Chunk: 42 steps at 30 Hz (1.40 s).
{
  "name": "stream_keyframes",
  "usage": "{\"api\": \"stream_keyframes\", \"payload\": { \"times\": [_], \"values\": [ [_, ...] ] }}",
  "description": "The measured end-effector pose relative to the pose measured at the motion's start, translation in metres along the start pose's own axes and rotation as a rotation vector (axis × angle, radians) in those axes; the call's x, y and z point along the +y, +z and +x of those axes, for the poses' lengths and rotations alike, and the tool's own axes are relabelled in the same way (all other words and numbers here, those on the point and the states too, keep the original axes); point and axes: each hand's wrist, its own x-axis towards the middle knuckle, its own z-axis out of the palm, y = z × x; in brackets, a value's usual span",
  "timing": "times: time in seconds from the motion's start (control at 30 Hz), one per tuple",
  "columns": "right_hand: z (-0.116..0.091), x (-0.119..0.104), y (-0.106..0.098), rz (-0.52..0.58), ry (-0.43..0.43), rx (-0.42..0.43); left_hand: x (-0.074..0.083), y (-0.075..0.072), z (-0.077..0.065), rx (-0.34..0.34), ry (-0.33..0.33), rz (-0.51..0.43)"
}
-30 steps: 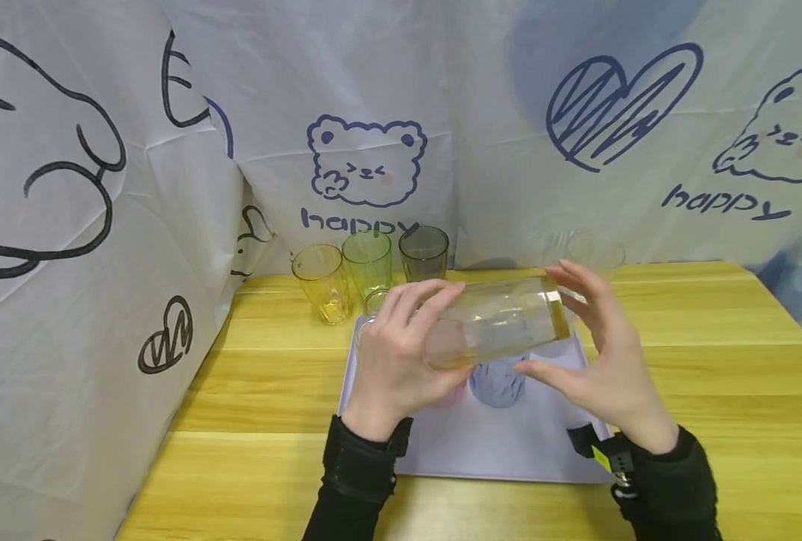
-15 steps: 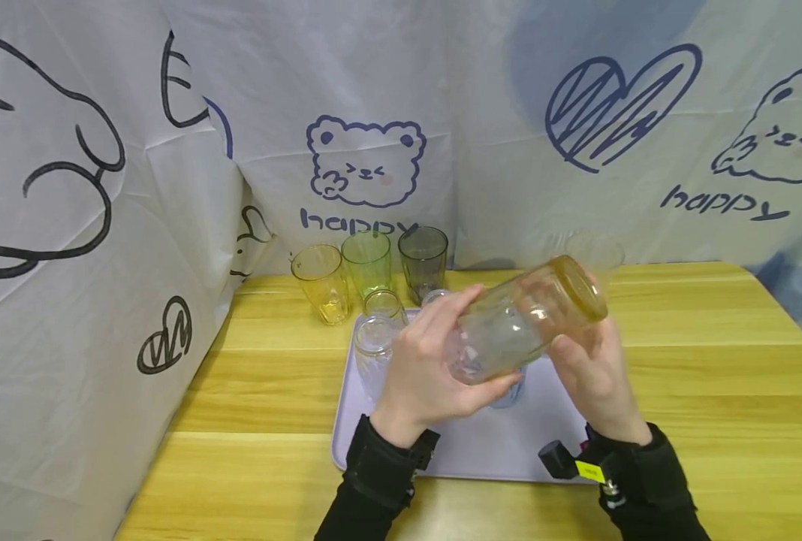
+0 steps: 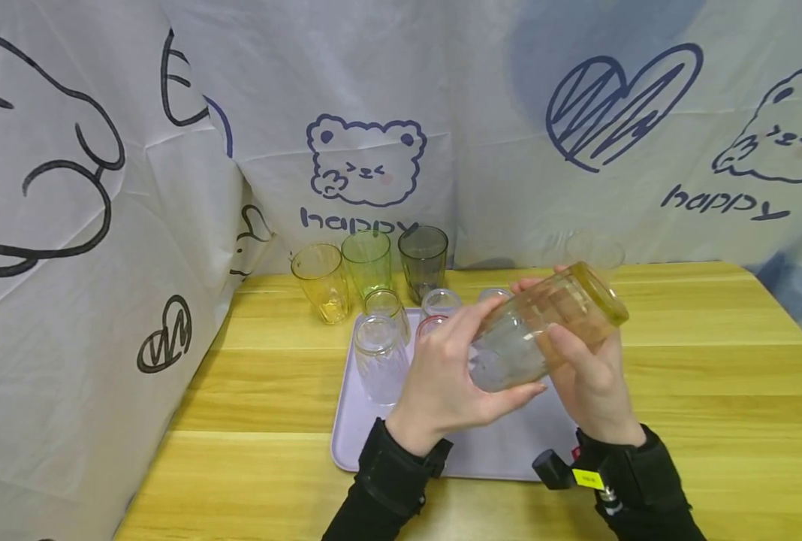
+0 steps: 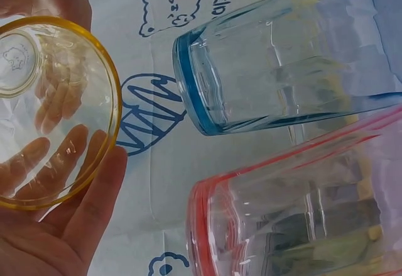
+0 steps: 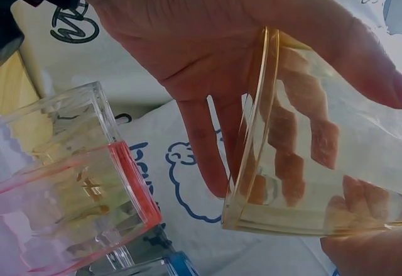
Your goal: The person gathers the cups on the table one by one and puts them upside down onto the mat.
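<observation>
Both hands hold a yellow-tinted drinking glass [image 3: 516,342] above the tray, tilted with its thick amber end up to the right. My left hand [image 3: 444,376] grips the lower left end, thumb along the near side. Around the amber end, my right hand [image 3: 593,383] has its thumb on the near wall and fingers behind. In the left wrist view, the glass's yellow rim [image 4: 118,87] faces the camera, and fingers show through its wall. Close by stand a blue-edged glass [image 4: 251,75] and a red-edged glass [image 4: 282,219].
A lilac tray [image 3: 489,451] carries several upside-down glasses, including a clear glass [image 3: 379,368] at its left. Behind it stand a yellow glass [image 3: 323,285], a green glass [image 3: 369,259] and a grey glass [image 3: 424,259]. A printed cloth [image 3: 495,150] hangs behind the wooden table [image 3: 252,466].
The held glass has swung from nearly level to tilted, its amber end rising, and shifted right. The right hand, spread around the amber end before, now grips it. The left hand moved right too.
</observation>
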Motion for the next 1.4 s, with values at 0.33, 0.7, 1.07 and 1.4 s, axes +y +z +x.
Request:
{"api": "stream_keyframes", "payload": {
  "times": [0.33,0.7,1.07,1.4],
  "values": [
    [0.003,-0.007,-0.012,-0.016,0.002,0.036,-0.002,-0.004,0.001,-0.087,-0.047,-0.044],
    [0.002,-0.023,-0.039,0.049,-0.1,-0.03,-0.014,-0.009,-0.004,-0.15,-0.139,0.083],
    [-0.013,-0.036,-0.067,-0.098,-0.107,0.01,-0.015,0.002,-0.008,-0.371,-0.141,0.293],
    [-0.034,-0.02,-0.085,-0.672,0.063,0.153,-0.015,0.005,-0.009,-0.427,-0.153,0.36]
  ]
}}
